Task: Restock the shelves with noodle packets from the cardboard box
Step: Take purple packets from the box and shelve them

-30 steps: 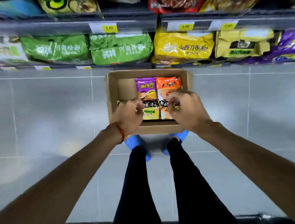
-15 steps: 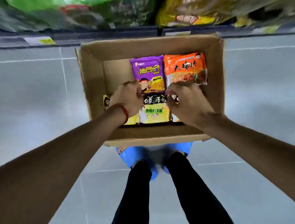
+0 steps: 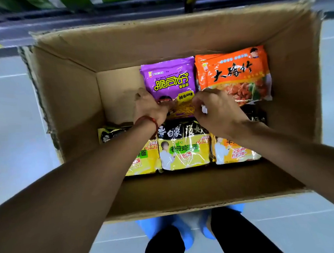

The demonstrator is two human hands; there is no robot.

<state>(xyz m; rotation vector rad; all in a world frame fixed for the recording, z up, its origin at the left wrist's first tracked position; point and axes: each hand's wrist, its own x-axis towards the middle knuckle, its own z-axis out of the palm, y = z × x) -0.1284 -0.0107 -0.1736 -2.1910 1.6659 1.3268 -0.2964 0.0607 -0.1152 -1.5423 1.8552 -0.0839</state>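
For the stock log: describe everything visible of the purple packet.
The purple packet is a glossy plastic pouch with yellow lettering and pictured noodles. It lies face up in the far row of the cardboard box, beside the orange packet. The left hand grips its lower left edge; the right hand curls at its lower right corner.

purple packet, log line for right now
stage: picking from cardboard box | left hand: grips purple packet | right hand: curled at its edge, hold unclear

One cardboard box (image 3: 70,98). Inside: three yellow-and-black noodle packets (image 3: 184,153) along near edge; one purple packet (image 3: 168,76), one orange packet (image 3: 234,75) toward far edge.
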